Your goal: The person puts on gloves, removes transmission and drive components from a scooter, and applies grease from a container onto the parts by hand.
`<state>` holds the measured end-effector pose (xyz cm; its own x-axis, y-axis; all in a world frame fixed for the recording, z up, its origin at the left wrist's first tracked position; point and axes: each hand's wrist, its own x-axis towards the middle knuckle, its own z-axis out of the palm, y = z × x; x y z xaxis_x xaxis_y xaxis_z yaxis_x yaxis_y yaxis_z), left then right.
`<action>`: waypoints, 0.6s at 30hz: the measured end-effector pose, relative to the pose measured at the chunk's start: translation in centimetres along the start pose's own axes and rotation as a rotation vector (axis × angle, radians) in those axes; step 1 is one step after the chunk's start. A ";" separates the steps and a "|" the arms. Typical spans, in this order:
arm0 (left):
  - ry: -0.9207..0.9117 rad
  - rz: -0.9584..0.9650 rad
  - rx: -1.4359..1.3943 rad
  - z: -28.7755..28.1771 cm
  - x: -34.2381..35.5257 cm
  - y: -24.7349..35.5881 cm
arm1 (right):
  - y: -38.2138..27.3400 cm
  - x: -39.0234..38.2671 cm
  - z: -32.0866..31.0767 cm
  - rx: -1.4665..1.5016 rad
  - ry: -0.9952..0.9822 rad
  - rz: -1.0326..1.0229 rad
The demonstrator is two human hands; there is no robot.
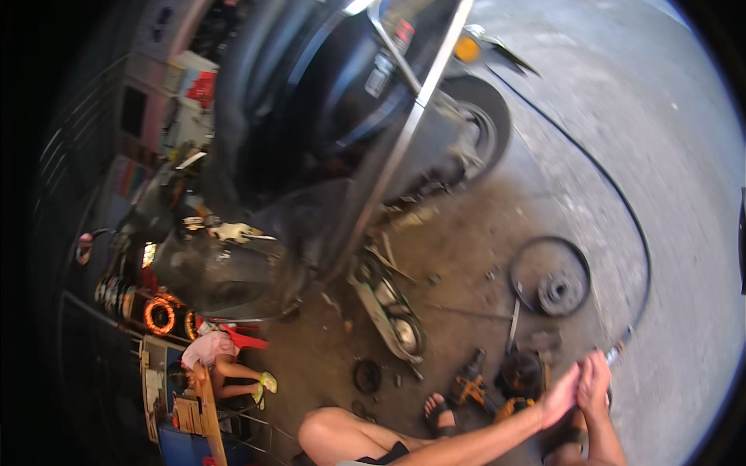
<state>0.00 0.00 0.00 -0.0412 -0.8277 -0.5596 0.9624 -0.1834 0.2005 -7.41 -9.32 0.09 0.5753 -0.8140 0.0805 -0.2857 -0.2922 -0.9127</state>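
My left hand (561, 398) and my right hand (595, 382) are pressed close together at the lower right. A long black hose (619, 182) curves down to them, its metal end fitting (614, 354) touching my right hand, whose fingers are closed around that end. The left fingers are closed against the right hand; whatever lies between them is hidden. Left of my hands, a yellow-and-black power tool (469, 385) rests on the floor, with a second dark-and-yellow tool (521, 380) beside it. My sandalled foot (440, 415) is near them.
A scooter (458, 144) with a metal frame bar stands ahead. On the stained floor lie a black belt (550, 239), a round pulley (561, 293), a long engine cover (388, 314) and a black ring part (367, 376). A person in pink (210, 353) sits at the left by a bench.
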 end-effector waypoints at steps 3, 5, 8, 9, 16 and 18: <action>0.016 -0.255 0.567 -0.6 -2.3 4.1 | 5.2 -0.2 1.9 0.295 0.226 0.309; -0.024 -0.161 0.946 2.6 -5.4 7.1 | 5.0 -0.6 1.3 0.269 0.170 0.299; -0.018 0.379 1.400 9.0 -8.7 15.5 | 5.0 -3.4 1.5 0.290 -0.063 0.328; 0.032 0.581 1.474 11.2 -9.9 19.2 | 5.2 -4.0 1.6 0.173 -0.190 0.216; 0.467 2.043 2.239 30.7 -21.9 42.0 | 0.6 -1.1 -2.2 -0.018 -0.431 0.209; 0.509 2.302 2.226 35.8 -24.5 48.0 | -2.8 1.6 -3.5 -0.027 -0.499 0.204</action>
<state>37.54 -7.53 52.10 -0.1250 -0.5053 0.8538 -0.9632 -0.1447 -0.2267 -8.42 -11.54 4.18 0.7984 -0.5198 -0.3038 -0.4459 -0.1714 -0.8785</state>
